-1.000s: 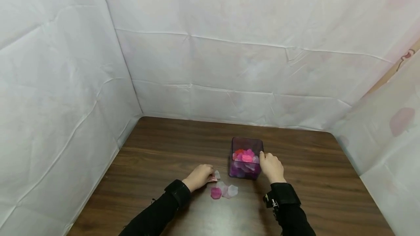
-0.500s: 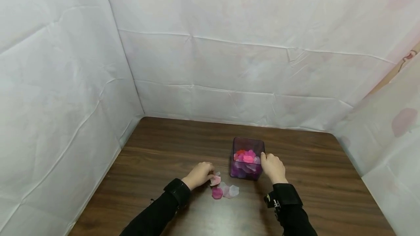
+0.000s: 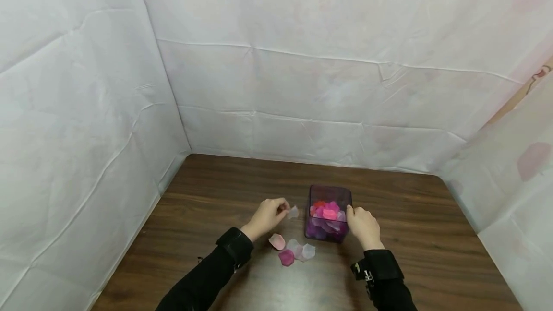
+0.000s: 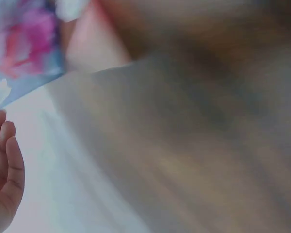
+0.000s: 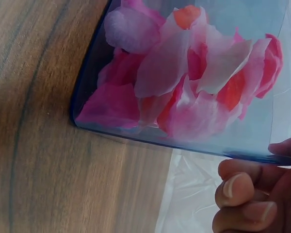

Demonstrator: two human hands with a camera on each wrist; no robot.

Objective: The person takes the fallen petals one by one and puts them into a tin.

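My left hand [image 3: 269, 215] pinches a whitish petal [image 3: 293, 212] between thumb and fingertips, just left of a see-through purple box [image 3: 326, 235]. At the left edge of the blurred left wrist view, the fingers [image 4: 15, 167] show beside that petal [image 4: 1, 92]. My right hand [image 3: 364, 227] grips the box's right wall, thumb inside and curled fingers [image 5: 237, 189] outside. Pink, red, white and lilac petals [image 5: 165, 73] lie heaped in the box. Below the left hand, a pale pink petal [image 3: 277, 241], a magenta petal [image 3: 286, 257] and whitish petals [image 3: 308, 251] lie on the table.
The brown wood-grain table [image 3: 216, 181] carries the box right of its middle. White sheeting [image 3: 302, 85] hangs behind the table's far edge and along both sides. Black bands [image 3: 235, 248] circle both wrists over dark sleeves.
My left hand has picked up the whitish petal and moved it up near the box, leaving the pale pink petal on the table. The right hand and box have shifted slightly right and nearer.
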